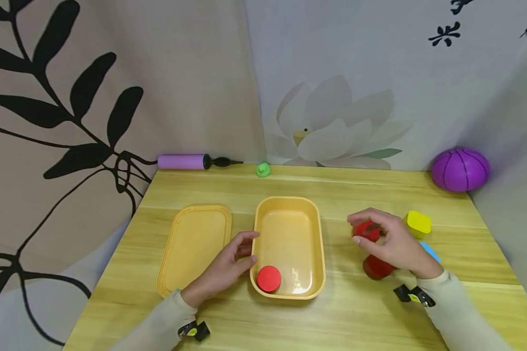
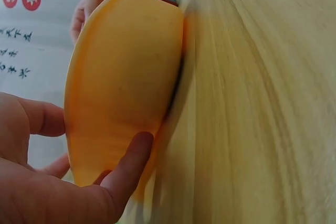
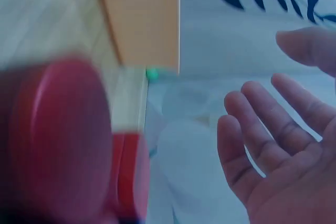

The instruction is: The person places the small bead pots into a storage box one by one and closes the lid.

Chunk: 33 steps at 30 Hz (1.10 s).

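Observation:
An orange-yellow plastic container [image 1: 289, 287] stands on the table with a red round block [image 1: 269, 279] in its near left corner. My left hand [image 1: 224, 265] touches the container's left side; in the left wrist view its thumb [image 2: 131, 163] lies against the outer wall, the other fingers by the rim. My right hand [image 1: 388, 241] hovers over the blocks on the right, fingers spread and holding nothing in the right wrist view. Beneath and beside it are a red block [image 1: 365, 231] and another red block [image 1: 377, 267], which looms blurred in the right wrist view.
A matching flat lid [image 1: 197, 243] lies left of the container. Beyond my right hand are a yellow block [image 1: 418, 224] and a partly hidden blue piece [image 1: 430, 251]. Along the back sit a purple pump [image 1: 182, 162], a small green duck [image 1: 263, 169] and a purple ball [image 1: 460, 169].

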Each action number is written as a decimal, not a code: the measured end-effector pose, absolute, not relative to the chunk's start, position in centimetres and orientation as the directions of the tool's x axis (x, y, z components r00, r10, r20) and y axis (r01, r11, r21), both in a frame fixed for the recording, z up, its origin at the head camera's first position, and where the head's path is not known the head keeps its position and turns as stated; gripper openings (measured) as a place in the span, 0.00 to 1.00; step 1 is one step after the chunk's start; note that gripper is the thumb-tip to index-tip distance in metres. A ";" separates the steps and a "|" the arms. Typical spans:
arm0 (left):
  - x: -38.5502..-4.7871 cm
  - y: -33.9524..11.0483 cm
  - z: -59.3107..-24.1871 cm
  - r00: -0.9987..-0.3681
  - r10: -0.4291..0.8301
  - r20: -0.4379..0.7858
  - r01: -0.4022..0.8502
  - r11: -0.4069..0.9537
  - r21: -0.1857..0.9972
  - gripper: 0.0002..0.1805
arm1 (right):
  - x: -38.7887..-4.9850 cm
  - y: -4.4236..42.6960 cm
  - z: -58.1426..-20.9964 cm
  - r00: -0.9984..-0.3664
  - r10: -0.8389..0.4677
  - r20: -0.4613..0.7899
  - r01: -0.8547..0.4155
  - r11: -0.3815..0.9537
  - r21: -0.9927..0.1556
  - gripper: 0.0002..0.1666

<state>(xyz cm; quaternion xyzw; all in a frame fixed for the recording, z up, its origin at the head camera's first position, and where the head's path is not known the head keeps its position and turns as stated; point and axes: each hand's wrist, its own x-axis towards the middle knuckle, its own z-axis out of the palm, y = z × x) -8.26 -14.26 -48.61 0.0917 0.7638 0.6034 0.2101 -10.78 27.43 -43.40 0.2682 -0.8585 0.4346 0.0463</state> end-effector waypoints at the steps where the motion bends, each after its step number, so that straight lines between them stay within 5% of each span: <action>1: -8.3 -14.3 -48.6 -0.895 0.392 -0.212 -0.117 0.252 0.961 0.31 | -10.8 28.1 -43.4 -0.861 -0.403 0.310 -0.489 0.495 -0.718 0.29; 23: -8.5 -14.8 -49.2 -0.811 0.527 -0.256 -0.234 0.108 0.966 0.37 | -11.3 40.6 -45.7 -0.977 -0.081 0.196 -0.195 0.705 -0.681 0.26; 33: -8.5 -15.0 -49.2 -0.816 0.519 -0.255 -0.231 0.112 0.967 0.37 | -12.0 42.5 -47.1 -0.995 -0.092 -0.044 -0.040 0.748 -0.662 0.43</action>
